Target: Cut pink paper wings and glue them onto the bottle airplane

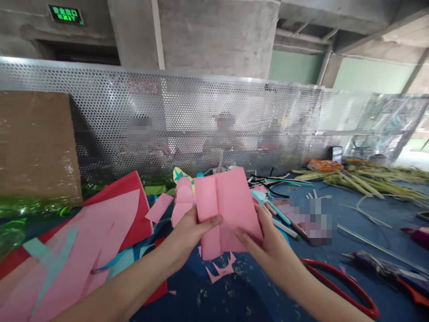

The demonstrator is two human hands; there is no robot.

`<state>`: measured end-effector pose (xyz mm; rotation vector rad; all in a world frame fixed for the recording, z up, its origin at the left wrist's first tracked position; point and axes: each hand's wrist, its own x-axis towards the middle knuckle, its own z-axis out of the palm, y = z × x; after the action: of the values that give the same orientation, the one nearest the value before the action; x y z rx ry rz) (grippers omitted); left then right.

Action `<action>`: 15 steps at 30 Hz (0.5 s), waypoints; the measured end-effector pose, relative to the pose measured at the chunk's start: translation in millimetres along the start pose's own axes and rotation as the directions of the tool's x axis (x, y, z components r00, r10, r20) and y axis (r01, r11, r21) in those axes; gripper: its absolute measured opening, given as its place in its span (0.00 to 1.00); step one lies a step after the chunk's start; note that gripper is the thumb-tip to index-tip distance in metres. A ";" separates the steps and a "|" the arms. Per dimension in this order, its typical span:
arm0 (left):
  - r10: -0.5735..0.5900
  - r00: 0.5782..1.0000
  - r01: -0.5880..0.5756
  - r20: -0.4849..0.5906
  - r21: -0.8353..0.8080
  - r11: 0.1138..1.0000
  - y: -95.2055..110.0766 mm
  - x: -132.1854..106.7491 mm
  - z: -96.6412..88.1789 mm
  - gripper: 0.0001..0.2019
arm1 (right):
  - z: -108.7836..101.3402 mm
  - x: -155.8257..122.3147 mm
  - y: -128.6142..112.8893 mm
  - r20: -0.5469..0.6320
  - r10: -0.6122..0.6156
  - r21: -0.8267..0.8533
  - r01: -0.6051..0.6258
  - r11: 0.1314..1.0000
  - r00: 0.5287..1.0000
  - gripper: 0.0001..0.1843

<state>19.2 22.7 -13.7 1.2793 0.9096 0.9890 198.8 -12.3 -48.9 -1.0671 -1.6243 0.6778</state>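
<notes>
A sheet of pink paper [234, 201] is held up in front of me, with a fold running down its left part. My left hand [192, 228] grips the narrower folded flap, thumb pressed near the crease. On the other side, my right hand [264, 237] pinches the wide part near its lower right corner. Jagged pink paper scraps [223, 268] lie on the blue table just below the sheet. Behind my left hand is a rounded pink paper cut-out [183, 199]. Red scissor handles [345, 286] lie beside my right forearm, their blades hidden.
Large pink sheets [110, 219] and red sheets [134, 179] cover the left of the table. Several markers [281, 212] and a blurred card [308, 219] lie right of the paper. Dry plant stalks [362, 179] sit at the far right. A perforated metal screen [194, 112] stands behind.
</notes>
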 end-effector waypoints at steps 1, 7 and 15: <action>-0.010 1.000 0.010 -0.015 0.038 0.999 -0.3 0.7 -0.8 0.26 | -1.4 1.1 0.5 -0.029 0.012 0.050 -0.010 0.999 1.000 0.27; -0.118 0.980 0.000 0.159 0.593 0.805 8.5 0.8 -10.2 0.32 | -21.7 13.8 -2.1 -0.300 -0.135 -0.100 0.109 0.989 0.945 0.35; -0.320 0.909 -0.071 0.265 0.858 0.508 32.0 -5.2 -13.7 0.19 | -28.1 19.9 0.1 0.387 0.240 0.131 -0.310 0.942 0.890 0.18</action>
<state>2.0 23.2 17.0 2.1196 1.1983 0.0354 224.0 3.3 -31.3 -1.0862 -1.6899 1.2622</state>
